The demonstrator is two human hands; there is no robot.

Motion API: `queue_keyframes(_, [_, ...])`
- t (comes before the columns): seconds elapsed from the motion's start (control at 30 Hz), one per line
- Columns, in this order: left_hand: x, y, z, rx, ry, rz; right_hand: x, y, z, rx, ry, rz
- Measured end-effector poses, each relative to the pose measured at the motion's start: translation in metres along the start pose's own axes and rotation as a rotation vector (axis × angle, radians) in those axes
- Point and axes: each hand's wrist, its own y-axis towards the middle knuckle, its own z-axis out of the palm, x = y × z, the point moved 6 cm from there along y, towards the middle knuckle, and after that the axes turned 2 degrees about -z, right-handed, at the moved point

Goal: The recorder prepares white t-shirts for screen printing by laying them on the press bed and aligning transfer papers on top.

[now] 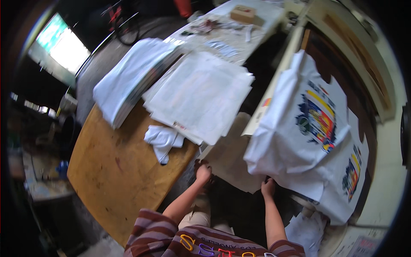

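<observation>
Between the tabletop [124, 171] and the printed white cloths [295, 115], your left hand [204, 172] and right hand [268, 187] appear to pinch a tan sheet [233, 162], one each side, probably to keep it spread. The white stack [199, 96] sits by the tabletop's edge, presumably for easy reach. Blur obscures your fingertips; cloth hides the sheet's right side; the gap below is too dark to read.
</observation>
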Motion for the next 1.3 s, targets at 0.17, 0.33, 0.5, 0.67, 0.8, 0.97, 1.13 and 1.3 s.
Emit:
queue_keyframes(0.17, [-0.065,-0.065,0.026,0.457,-0.067,0.191,-0.064,-0.07,-0.028,0.204,0.032,0.219])
queue_keyframes(0.33, [-0.144,-0.174,0.082,0.981,-0.329,0.276,-0.181,-0.134,-0.046,0.225,0.223,0.53])
queue_keyframes(0.5, [-0.242,-0.259,0.143,1.172,-0.316,0.437,-0.325,-0.153,-0.12,-0.207,1.231,0.826])
queue_keyframes(0.67, [-0.297,-0.294,0.209,0.996,-0.386,0.404,-0.452,-0.131,-0.199,-0.556,1.697,0.711])
queue_keyframes(0.8, [-0.316,-0.312,0.227,0.999,-0.316,0.263,-0.518,-0.094,-0.229,-0.563,1.811,0.647])
queue_keyframes(0.97, [-0.316,-0.327,0.215,0.878,-0.352,-0.001,-0.547,-0.053,-0.232,-0.521,2.011,0.689])
queue_keyframes(1.13, [-0.325,-0.321,0.209,0.651,-0.611,-0.059,-0.527,-0.02,-0.241,-0.429,2.515,0.502])
queue_keyframes(1.3, [-0.327,-0.34,0.237,0.964,-0.561,-0.087,-0.624,-0.035,-0.233,-0.737,2.429,0.577])
